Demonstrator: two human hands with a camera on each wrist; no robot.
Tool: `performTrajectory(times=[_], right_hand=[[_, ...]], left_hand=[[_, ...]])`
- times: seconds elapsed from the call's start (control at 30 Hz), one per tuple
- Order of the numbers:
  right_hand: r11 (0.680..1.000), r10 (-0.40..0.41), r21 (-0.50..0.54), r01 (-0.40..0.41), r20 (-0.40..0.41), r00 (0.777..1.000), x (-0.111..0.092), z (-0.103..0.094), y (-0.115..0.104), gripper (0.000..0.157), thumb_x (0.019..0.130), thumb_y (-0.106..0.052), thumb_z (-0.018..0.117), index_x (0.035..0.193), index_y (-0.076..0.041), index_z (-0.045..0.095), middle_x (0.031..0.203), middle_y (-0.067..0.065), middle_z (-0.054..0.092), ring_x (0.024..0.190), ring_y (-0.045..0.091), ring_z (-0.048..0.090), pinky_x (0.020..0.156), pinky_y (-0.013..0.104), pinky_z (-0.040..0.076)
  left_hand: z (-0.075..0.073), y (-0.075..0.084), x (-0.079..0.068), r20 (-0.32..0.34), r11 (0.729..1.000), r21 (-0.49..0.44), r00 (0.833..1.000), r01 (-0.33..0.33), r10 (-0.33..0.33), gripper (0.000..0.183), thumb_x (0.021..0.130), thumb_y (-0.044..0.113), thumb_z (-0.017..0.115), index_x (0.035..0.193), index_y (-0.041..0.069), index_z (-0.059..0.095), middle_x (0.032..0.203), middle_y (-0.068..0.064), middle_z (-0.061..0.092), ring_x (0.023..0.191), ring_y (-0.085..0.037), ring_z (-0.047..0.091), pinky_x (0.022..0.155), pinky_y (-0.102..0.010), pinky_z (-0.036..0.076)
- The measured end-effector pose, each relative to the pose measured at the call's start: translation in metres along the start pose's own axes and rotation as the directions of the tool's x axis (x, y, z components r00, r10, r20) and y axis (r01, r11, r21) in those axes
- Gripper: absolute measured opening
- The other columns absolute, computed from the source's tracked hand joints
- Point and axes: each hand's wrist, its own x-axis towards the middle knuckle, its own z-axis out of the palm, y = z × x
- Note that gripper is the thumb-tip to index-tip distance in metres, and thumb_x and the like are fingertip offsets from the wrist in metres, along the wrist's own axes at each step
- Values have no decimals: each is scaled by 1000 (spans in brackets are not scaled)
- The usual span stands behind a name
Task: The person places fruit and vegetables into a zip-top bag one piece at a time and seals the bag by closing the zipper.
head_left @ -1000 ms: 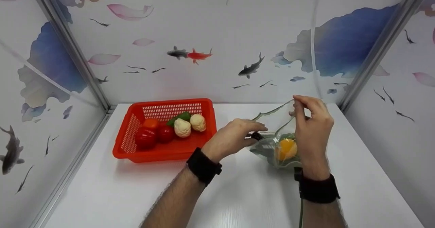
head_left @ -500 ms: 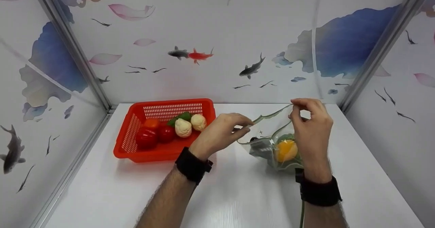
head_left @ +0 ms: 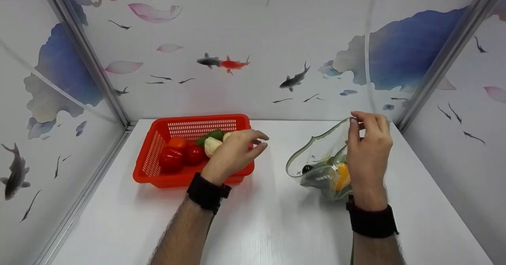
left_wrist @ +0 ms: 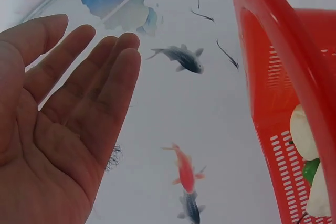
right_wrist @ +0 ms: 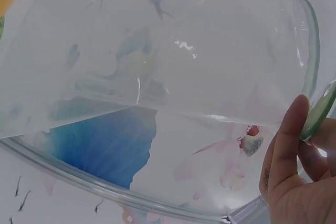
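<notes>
Left hand (head_left: pixel 233 154): near the right end of the red basket (head_left: pixel 166 179), apart from it; fingers extended, relaxed.
Right hand (head_left: pixel 371 158): fingers pinch the rim of the clear bag (head_left: pixel 319 179).
Bag: on worktop (head_left: pixel 269 225), right of basket, mouth gaping; yellow item (head_left: pixel 342 177), dark round item (head_left: pixel 307 169) inside.
Basket: red pieces (head_left: pixel 171 159), orange piece (head_left: pixel 177 142), cream pieces (head_left: pixel 212 146).

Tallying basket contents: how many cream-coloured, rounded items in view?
2, both in the red, perforated plastic basket: the nearer cream-coloured, rounded item, right of the round red one; the farther cream-coloured, rounded item, mostly behind the left hand. That hand could hide more.
</notes>
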Motion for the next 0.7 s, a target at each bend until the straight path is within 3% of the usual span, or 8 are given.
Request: performTrajectory(times=[0.07,0.13,0.33,0.43,0.7], right_hand=[[1000,5,-21,-5,-1,1000,1,-1,1,20,118,-5,68,130,3,82,121,25,72,103,33,74,79,2,43],[999,20,-28,-20,4,1000,2,-2,2,19,119,-8,68,127,3,81,117,25,74,99,33,74,80,6,42],[987,129,82,-139,109,986,4,-5,3,20,120,-14,67,129,-1,79,114,17,78,84,0,71,67,7,57],[972,163,143,-185,153,975,4,-5,3,22,121,-15,66,134,-2,78,118,16,77,85,-5,73,69,10,63],[966,143,196,-170,146,979,4,-1,3,23,121,-11,65,136,1,77,127,15,76,91,-7,75,74,9,64]], left_hand=[[-4,-5,-3,-19,999,25,999,31,-31,35,116,30,77,147,15,81,150,-11,81,134,-31,82,113,-48,70],[-8,-10,-5,-46,996,56,997,71,-68,35,116,30,77,147,15,81,148,-10,82,132,-30,82,113,-47,70],[-19,-29,-13,-112,961,154,970,231,-215,36,115,32,79,148,17,81,142,-9,83,126,-31,82,116,-52,69],[-24,-40,-14,-116,937,201,957,286,-267,39,114,34,80,150,18,79,143,-9,82,126,-31,81,119,-55,67],[-30,-68,-13,-91,881,360,952,306,-294,48,111,26,83,155,8,74,156,-17,77,141,-38,76,123,-61,62]])
